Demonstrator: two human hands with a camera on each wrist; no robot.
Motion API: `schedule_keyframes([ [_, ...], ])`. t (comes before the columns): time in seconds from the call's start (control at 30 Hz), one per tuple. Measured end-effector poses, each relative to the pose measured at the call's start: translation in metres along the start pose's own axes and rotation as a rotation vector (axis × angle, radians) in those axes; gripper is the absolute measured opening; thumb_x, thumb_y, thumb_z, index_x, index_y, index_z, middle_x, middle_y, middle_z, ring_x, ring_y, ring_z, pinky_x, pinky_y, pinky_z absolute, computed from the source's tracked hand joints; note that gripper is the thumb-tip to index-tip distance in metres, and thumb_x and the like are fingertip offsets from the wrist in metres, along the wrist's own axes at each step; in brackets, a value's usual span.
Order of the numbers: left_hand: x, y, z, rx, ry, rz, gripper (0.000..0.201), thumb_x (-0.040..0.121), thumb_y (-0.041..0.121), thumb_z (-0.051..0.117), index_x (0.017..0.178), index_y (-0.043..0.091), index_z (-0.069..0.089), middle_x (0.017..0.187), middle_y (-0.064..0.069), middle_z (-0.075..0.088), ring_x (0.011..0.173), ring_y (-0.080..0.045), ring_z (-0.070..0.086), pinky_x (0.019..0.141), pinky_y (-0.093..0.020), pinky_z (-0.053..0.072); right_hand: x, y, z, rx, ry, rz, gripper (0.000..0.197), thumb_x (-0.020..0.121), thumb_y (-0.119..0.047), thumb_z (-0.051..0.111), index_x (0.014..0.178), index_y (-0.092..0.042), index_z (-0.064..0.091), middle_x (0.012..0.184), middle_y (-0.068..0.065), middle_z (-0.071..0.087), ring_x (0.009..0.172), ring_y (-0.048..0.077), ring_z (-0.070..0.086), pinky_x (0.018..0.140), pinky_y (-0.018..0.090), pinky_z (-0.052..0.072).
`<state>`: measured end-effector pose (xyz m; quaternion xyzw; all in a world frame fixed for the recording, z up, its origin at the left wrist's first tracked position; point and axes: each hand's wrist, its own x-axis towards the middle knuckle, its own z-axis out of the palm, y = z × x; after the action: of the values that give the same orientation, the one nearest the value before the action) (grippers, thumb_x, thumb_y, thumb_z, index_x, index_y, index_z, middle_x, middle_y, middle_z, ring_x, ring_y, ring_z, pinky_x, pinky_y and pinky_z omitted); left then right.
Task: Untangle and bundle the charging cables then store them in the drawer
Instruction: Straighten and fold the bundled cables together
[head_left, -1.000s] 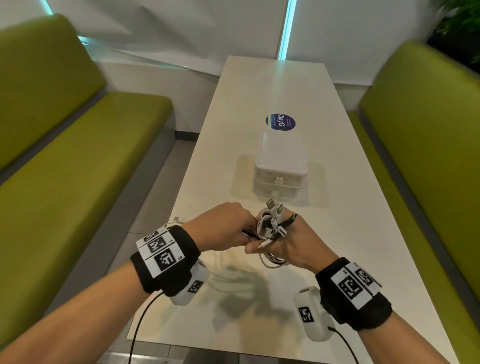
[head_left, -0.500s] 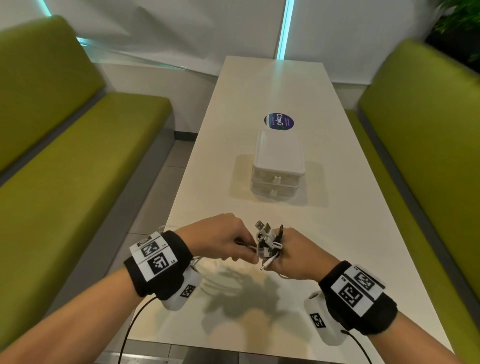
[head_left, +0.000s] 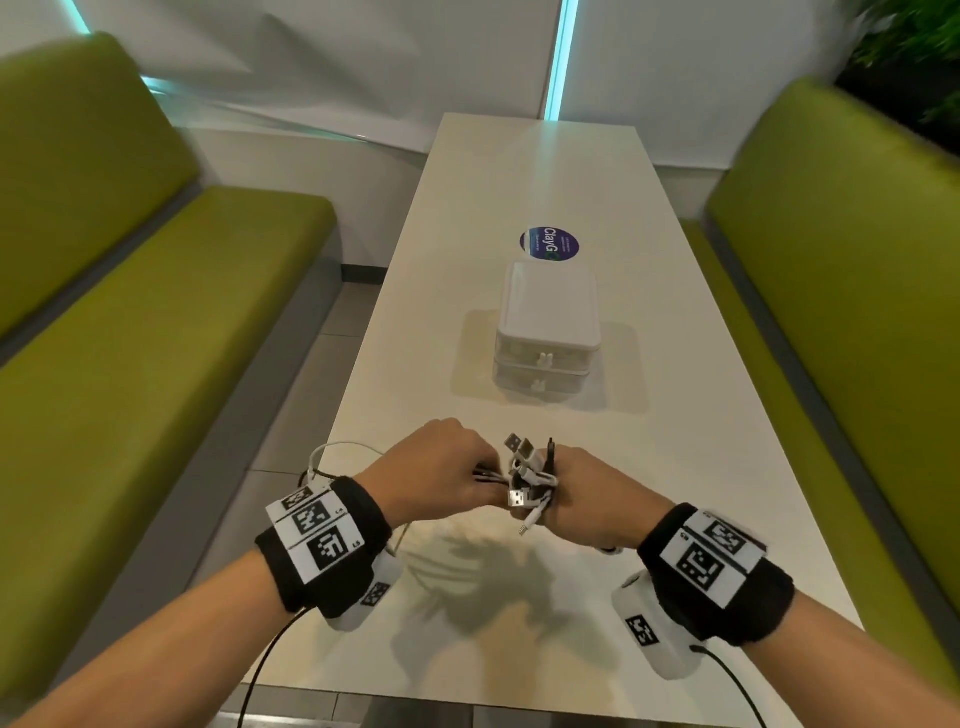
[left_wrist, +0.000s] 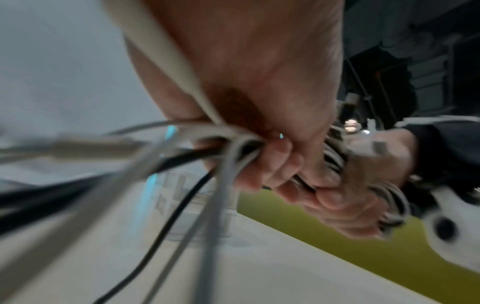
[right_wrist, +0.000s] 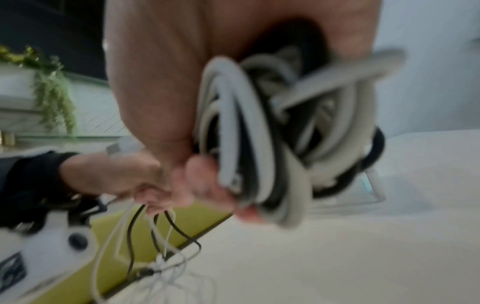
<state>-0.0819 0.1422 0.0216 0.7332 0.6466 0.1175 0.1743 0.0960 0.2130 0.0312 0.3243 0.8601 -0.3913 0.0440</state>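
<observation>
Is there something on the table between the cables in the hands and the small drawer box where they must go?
Nothing visible lies between them: the white table is bare from the cable bundle, gripped by the left hand and right hand, to the white drawer unit. Both its drawers are closed, though.

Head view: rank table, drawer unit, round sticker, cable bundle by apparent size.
1. table
2. drawer unit
3. cable bundle and round sticker: look alike, and the bundle sits nearer the camera, partly hidden in both hands, so unranked.
</observation>
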Motion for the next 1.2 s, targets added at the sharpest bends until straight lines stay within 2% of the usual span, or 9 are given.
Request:
schedule_keyframes([
  [0.17,-0.004,-0.011,-0.001,0.013,-0.093,-0.04,0.053,0.089,0.06,0.053,0.064,0.013,0.052,0.049,0.0,0.042,0.049,-0.014,0.038,0.053,-0.032,0.028,0.001,0.005,0.014,-0.076,0.163,-0.023,0.016,0.079,-0.026,0.062,0.067,-0.017,0.057,0.065,0.005,0.063,0.061,0.024,0.056,0.058,0.041,0.047],
  [0.33,-0.005,-0.014,-0.004,-0.081,0.052,0.071,0.051,0.087,0.062,0.047,0.064,0.018,0.054,0.048,0.002,0.043,0.049,-0.014,0.042,0.051,-0.027,0.03,0.003,0.001,0.009,0.092,0.205,-0.014,0.022,0.072,-0.024,0.064,0.055,-0.028,0.051,0.055,-0.005,0.051,0.053,0.016,0.04,0.055,0.035,0.042],
  [0.53,0.009,-0.016,-0.012,-0.116,0.142,0.118,0.052,0.081,0.07,0.046,0.076,0.023,0.067,0.059,0.002,0.06,0.059,-0.015,0.053,0.054,-0.028,0.039,-0.001,-0.005,0.002,0.463,0.103,0.087,0.02,0.083,-0.004,0.067,0.072,-0.013,0.053,0.069,0.001,0.064,0.06,0.011,0.059,0.06,0.023,0.049],
  [0.63,0.005,-0.018,-0.014,-0.166,0.156,0.096,0.044,0.082,0.067,0.054,0.08,0.026,0.07,0.061,0.007,0.063,0.059,-0.012,0.055,0.055,-0.026,0.04,-0.006,-0.004,-0.003,0.506,0.078,0.065,0.02,0.087,-0.014,0.068,0.074,-0.008,0.055,0.051,0.004,0.058,0.04,0.022,0.054,0.05,0.027,0.046],
  [0.7,0.001,-0.018,-0.014,-0.231,0.169,0.032,0.037,0.087,0.058,0.057,0.076,0.023,0.066,0.053,0.008,0.055,0.051,-0.009,0.05,0.051,-0.022,0.036,-0.005,-0.002,-0.006,0.7,0.144,0.05,0.015,0.088,-0.011,0.067,0.082,0.002,0.061,0.044,0.004,0.042,0.034,0.022,0.041,0.046,0.028,0.042],
  [0.8,-0.003,-0.011,-0.007,-0.373,0.148,-0.139,0.037,0.096,0.051,0.047,0.076,0.023,0.058,0.049,0.008,0.051,0.046,-0.007,0.051,0.052,-0.023,0.039,0.002,-0.002,-0.005,1.05,0.22,0.064,0.011,0.088,-0.01,0.068,0.079,-0.004,0.065,0.049,0.003,0.03,0.033,0.019,0.034,0.047,0.032,0.042],
  [0.97,-0.002,0.019,0.018,-0.524,0.354,-0.25,0.039,0.1,0.047,0.037,0.069,0.026,0.046,0.054,0.009,0.046,0.05,-0.008,0.041,0.057,-0.03,0.033,0.014,-0.004,0.015,1.146,0.443,0.12,0.021,0.089,-0.021,0.069,0.098,-0.002,0.064,0.05,0.003,0.037,0.038,0.02,0.042,0.052,0.036,0.045],
  [1.1,0.006,0.04,0.028,-0.569,0.406,-0.279,0.056,0.093,0.062,0.023,0.096,0.02,0.06,0.062,0.009,0.051,0.066,-0.014,0.055,0.062,-0.035,0.041,0.018,-0.006,0.025,1.018,0.633,0.171,0.016,0.088,-0.013,0.067,0.072,-0.014,0.063,0.047,0.004,0.051,0.044,0.025,0.05,0.056,0.041,0.046],
  [1.2,0.009,0.046,0.033,-0.526,0.419,-0.255,0.045,0.089,0.065,0.019,0.09,0.032,0.05,0.058,0.009,0.051,0.058,-0.007,0.054,0.056,-0.026,0.034,0.018,-0.001,0.031,0.957,0.671,0.156,0.022,0.087,-0.007,0.063,0.065,-0.009,0.059,0.049,0.008,0.055,0.044,0.025,0.053,0.051,0.035,0.045],
])
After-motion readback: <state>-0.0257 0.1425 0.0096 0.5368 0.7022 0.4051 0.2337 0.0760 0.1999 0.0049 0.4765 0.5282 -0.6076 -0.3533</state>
